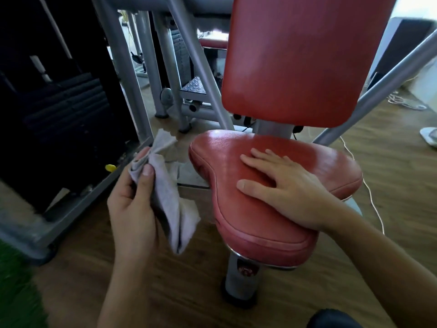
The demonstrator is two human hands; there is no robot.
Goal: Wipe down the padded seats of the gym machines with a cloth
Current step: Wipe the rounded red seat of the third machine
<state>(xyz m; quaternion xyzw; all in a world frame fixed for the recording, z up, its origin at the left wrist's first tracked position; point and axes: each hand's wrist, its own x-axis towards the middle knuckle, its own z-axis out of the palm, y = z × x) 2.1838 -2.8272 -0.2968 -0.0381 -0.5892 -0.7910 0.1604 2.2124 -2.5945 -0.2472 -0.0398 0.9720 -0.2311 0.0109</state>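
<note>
While the left hand (132, 204) grips a crumpled grey cloth (165, 192) between thumb and curled fingers, in the air just left of the seat and apart from it, the right hand (283, 185) lies flat, palm down, on the red padded seat (257, 237), fingers straight and slightly spread, holding nothing. The seat sits on a grey metal post (241, 280) over wood floor (177, 292). A green turf patch (14, 292) shows at lower left. The upright red backrest (295, 60) stands just behind the seat. A thin white cord (376, 204) trails on the floor right of the seat. A black weight stack (66, 110) is to the left, with a small yellow part (110, 167) near its base. Grey frame tubes (125, 74) stand further back.
</note>
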